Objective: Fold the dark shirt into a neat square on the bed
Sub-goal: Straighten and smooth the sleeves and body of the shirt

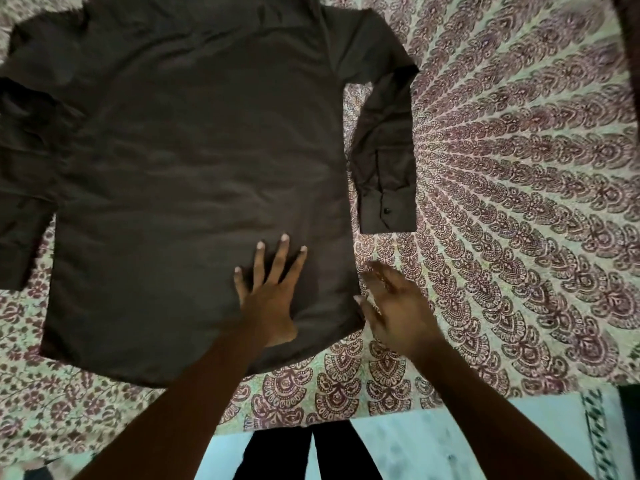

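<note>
Head view: one shirt (194, 161) lay flat on the bed (519, 202), hem nearest, long axis running straight away. Two sleeves: right-side sleeve (384, 150) lay alongside the body, cuff nearest; left-side sleeve (24, 185) was cropped. Left hand (268, 299) pressed flat near the hem, fingers spread. Right hand (394, 313) was open, blurred and empty, beside the hem corner.

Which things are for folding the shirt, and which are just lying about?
For the job: dark shirt, patterned bed sheet, left hand flat on the shirt, right hand by its hem.
Just there: pale blue floor, the person's dark trouser legs.
</note>
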Motion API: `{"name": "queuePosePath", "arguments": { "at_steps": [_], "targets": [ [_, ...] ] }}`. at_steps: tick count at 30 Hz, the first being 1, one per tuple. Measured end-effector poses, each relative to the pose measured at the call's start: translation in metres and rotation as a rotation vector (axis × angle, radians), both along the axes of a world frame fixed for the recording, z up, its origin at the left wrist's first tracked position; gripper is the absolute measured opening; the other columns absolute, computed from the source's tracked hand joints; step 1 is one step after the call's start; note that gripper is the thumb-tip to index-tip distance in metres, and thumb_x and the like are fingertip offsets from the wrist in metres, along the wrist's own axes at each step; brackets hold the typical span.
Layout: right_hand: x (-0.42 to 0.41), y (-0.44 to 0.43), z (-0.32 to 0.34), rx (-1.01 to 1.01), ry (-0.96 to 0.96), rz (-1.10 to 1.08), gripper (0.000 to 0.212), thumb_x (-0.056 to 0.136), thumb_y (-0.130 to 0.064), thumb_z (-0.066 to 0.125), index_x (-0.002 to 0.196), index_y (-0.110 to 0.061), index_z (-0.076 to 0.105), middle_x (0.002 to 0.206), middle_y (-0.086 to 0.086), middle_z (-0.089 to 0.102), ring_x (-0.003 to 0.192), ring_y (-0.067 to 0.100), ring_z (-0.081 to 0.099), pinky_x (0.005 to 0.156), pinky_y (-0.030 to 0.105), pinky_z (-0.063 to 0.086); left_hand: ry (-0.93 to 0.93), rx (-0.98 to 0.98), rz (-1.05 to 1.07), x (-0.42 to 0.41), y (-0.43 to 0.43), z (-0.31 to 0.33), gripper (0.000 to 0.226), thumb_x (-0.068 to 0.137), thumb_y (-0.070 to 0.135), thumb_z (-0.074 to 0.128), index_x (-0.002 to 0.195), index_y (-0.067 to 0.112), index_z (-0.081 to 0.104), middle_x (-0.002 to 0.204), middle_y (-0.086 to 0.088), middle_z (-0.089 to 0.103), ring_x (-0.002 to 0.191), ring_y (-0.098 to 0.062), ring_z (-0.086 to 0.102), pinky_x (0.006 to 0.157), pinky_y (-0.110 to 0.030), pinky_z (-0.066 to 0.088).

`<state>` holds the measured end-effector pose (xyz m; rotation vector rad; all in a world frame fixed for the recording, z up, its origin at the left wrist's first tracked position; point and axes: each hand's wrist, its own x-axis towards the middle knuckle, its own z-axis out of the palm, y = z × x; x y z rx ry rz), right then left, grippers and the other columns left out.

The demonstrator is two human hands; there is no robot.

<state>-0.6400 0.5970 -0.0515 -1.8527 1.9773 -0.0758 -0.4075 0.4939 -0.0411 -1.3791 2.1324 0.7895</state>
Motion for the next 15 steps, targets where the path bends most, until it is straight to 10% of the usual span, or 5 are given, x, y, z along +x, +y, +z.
{"name": "queuePosePath", "arguments": {
  "at_steps": [6, 10, 15],
  "targets": [
    [-0.041, -0.081, -0.002, -0.061, -0.091, -0.792, 0.061, 0.096, -0.056, 0.059, 0.139, -0.014, 0.049, 0.143, 0.017, 0.045, 0.128, 0.040, 0.048, 0.104, 0.060, 0.047, 0.096, -0.113, 0.215, -0.025, -0.009, 0.001, 0.100, 0.071, 0.056, 0.078, 0.155, 0.047, 0.023, 0.163, 0.007, 0.010, 0.149, -0.033, 0.007, 0.116, -0.063, 0.018],
    [-0.044, -0.144, -0.003, 0.093, -0.116, -0.878, 0.083, 0.078, -0.071, 0.074, 0.134, -0.014, 0.051, 0.145, 0.014, 0.046, 0.134, 0.037, 0.048, 0.109, 0.067, 0.039, 0.108, -0.263, 0.133, -0.040, -0.038, -0.002, 0.086, 0.076, 0.059, 0.080, 0.149, 0.038, 0.039, 0.134, -0.003, 0.030, 0.126, -0.032, 0.035, 0.103, -0.057, 0.038],
    [-0.055, -0.191, 0.005, 0.116, -0.369, -0.906, 0.050, 0.075, -0.013, 0.090, 0.114, -0.006, 0.061, 0.107, 0.006, 0.069, 0.094, 0.023, 0.065, 0.077, 0.028, 0.048, 0.038, -0.120, 0.059, -0.046, -0.084, -0.002, 0.106, 0.059, 0.064, 0.090, 0.142, 0.045, 0.026, 0.135, 0.002, 0.035, 0.131, -0.026, 0.038, 0.103, -0.052, 0.044]
  ]
}}
